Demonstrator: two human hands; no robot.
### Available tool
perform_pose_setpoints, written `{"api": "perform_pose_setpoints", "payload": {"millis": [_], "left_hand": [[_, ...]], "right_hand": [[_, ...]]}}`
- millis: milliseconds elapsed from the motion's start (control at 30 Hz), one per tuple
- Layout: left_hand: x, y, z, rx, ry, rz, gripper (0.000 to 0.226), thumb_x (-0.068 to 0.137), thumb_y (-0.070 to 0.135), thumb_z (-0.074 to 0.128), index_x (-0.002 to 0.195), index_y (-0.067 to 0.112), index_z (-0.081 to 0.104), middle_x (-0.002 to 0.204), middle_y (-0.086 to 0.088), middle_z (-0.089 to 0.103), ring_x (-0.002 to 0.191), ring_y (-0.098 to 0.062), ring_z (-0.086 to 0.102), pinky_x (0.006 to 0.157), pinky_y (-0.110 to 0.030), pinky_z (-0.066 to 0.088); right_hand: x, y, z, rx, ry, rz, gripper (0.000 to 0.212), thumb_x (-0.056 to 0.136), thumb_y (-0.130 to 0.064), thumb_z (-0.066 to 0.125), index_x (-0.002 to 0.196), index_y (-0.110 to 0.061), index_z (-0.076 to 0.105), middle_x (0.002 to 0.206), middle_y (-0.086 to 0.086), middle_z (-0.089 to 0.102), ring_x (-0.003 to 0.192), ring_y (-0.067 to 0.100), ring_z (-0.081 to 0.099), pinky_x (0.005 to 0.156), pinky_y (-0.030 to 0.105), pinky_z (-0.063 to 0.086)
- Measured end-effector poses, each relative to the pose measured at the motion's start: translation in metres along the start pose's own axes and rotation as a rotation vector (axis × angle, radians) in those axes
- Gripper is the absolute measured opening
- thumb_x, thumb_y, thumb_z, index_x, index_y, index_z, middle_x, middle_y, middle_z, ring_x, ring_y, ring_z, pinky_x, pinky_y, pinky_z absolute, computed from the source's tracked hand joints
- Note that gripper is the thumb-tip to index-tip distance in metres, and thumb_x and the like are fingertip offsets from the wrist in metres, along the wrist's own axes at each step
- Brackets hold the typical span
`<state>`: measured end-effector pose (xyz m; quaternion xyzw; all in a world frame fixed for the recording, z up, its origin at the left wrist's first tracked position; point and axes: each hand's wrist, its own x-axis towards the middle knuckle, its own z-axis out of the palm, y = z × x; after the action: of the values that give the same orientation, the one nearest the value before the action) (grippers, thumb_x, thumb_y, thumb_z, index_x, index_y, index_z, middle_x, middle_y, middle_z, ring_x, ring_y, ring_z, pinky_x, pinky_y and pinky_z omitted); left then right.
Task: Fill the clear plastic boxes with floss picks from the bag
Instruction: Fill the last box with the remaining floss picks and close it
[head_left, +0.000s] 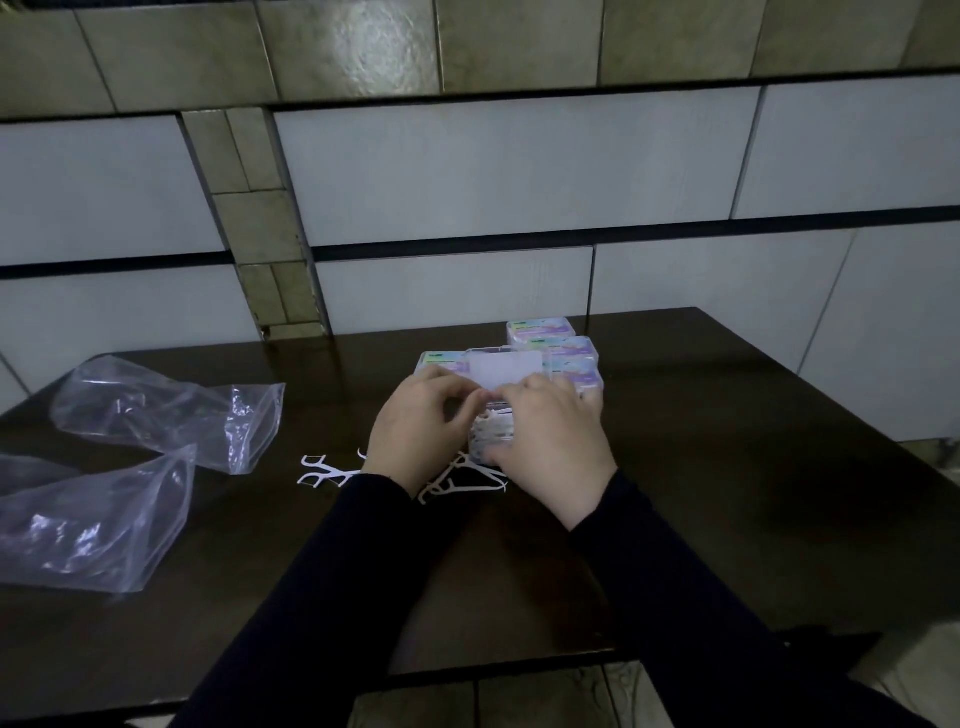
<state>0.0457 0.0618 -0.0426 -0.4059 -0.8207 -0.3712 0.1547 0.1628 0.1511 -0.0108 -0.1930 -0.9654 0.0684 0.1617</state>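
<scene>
A clear plastic box (493, 431) with white floss picks inside sits on the dark table between my hands, its lid (505, 370) raised behind them. My left hand (415, 428) curls round the box's left side. My right hand (550, 447) grips its right side, thumb near the front edge. Loose white floss picks (322, 472) lie on the table to the left and more floss picks (467, 480) lie under my wrists. Several closed boxes with coloured labels (561, 348) are stacked just behind the open box.
Two crumpled clear plastic bags lie on the left: one bag (171, 410) further back, another bag (93, 525) near the left edge. The dark table (727, 493) ends at a tiled wall behind and a front edge near my body.
</scene>
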Motion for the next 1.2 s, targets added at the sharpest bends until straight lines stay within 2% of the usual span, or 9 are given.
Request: {"api": "perform_pose_setpoints", "payload": {"millis": [200, 367, 433, 500, 567, 700, 867, 1067, 1200], "left_hand": [[-0.008, -0.024, -0.045, 0.268, -0.177, -0.030, 0.020, 0.093, 0.026, 0.057, 0.110, 0.030, 0.068, 0.113, 0.009, 0.055, 0.102, -0.008, 0.053, 0.091, -0.030, 0.048], [-0.016, -0.052, -0.088, 0.335, -0.516, -0.131, 0.036, 0.092, 0.014, 0.059, 0.124, 0.031, 0.060, 0.132, 0.009, 0.046, 0.113, -0.007, 0.049, 0.100, -0.023, 0.041], [-0.021, -0.060, -0.095, 0.304, -0.598, -0.157, 0.046, 0.091, 0.012, 0.060, 0.131, 0.033, 0.053, 0.139, 0.011, 0.040, 0.117, -0.006, 0.046, 0.100, -0.018, 0.037], [-0.024, -0.064, -0.095, 0.298, -0.658, -0.198, 0.051, 0.092, 0.014, 0.059, 0.137, 0.033, 0.047, 0.145, 0.012, 0.035, 0.125, -0.008, 0.042, 0.107, -0.023, 0.034], [-0.024, -0.065, -0.092, 0.337, -0.703, -0.234, 0.051, 0.093, 0.018, 0.058, 0.140, 0.031, 0.044, 0.147, 0.010, 0.032, 0.132, -0.012, 0.036, 0.112, -0.030, 0.031], [-0.023, -0.068, -0.091, 0.362, -0.671, -0.234, 0.044, 0.091, 0.028, 0.062, 0.134, 0.029, 0.053, 0.140, 0.008, 0.041, 0.126, -0.011, 0.042, 0.108, -0.028, 0.034], [-0.025, -0.070, -0.095, 0.263, -0.598, -0.212, 0.027, 0.086, 0.027, 0.069, 0.113, 0.033, 0.068, 0.116, 0.014, 0.055, 0.105, -0.003, 0.052, 0.091, -0.017, 0.039], [-0.032, -0.063, -0.086, 0.231, -0.597, -0.086, 0.044, 0.091, 0.014, 0.061, 0.130, 0.034, 0.056, 0.125, 0.017, 0.042, 0.107, -0.004, 0.049, 0.098, -0.020, 0.039], [-0.031, -0.066, -0.084, 0.298, -0.588, -0.054, 0.029, 0.090, 0.020, 0.064, 0.116, 0.031, 0.067, 0.122, 0.014, 0.052, 0.107, -0.003, 0.051, 0.100, -0.023, 0.041]], "right_hand": [[-0.005, -0.021, 0.013, -0.044, -0.051, -0.054, 0.031, 0.091, -0.025, 0.062, 0.122, -0.026, 0.060, 0.118, 0.000, 0.060, 0.113, 0.020, 0.049, 0.097, 0.042, 0.032], [-0.006, -0.037, 0.011, -0.148, -0.069, -0.102, 0.029, 0.091, -0.029, 0.062, 0.120, -0.026, 0.063, 0.120, 0.001, 0.057, 0.116, 0.022, 0.045, 0.097, 0.044, 0.032], [-0.010, -0.043, 0.010, -0.213, -0.102, -0.074, 0.025, 0.092, -0.033, 0.061, 0.114, -0.021, 0.064, 0.103, 0.001, 0.058, 0.109, 0.022, 0.052, 0.097, 0.042, 0.033], [-0.013, -0.048, 0.012, -0.261, -0.171, -0.036, 0.023, 0.094, -0.034, 0.059, 0.110, -0.017, 0.060, 0.094, 0.002, 0.057, 0.103, 0.022, 0.056, 0.094, 0.039, 0.034], [-0.014, -0.050, 0.014, -0.249, -0.215, -0.017, 0.023, 0.096, -0.032, 0.056, 0.112, -0.017, 0.058, 0.105, 0.004, 0.062, 0.105, 0.022, 0.057, 0.094, 0.038, 0.034], [-0.012, -0.052, 0.018, -0.243, -0.213, -0.032, 0.018, 0.096, -0.029, 0.054, 0.110, -0.018, 0.059, 0.108, 0.003, 0.063, 0.103, 0.022, 0.058, 0.096, 0.040, 0.033], [-0.006, -0.052, 0.028, -0.098, -0.146, -0.093, 0.019, 0.094, -0.022, 0.057, 0.110, -0.028, 0.064, 0.111, -0.002, 0.060, 0.105, 0.019, 0.055, 0.092, 0.038, 0.033], [0.000, -0.050, 0.034, -0.037, -0.166, -0.259, 0.044, 0.096, -0.018, 0.054, 0.136, -0.033, 0.048, 0.136, -0.009, 0.048, 0.119, 0.019, 0.042, 0.095, 0.039, 0.028], [0.001, -0.050, 0.035, -0.075, -0.194, -0.285, 0.036, 0.099, -0.018, 0.050, 0.130, -0.034, 0.055, 0.130, -0.007, 0.055, 0.115, 0.021, 0.043, 0.093, 0.040, 0.026]]}}
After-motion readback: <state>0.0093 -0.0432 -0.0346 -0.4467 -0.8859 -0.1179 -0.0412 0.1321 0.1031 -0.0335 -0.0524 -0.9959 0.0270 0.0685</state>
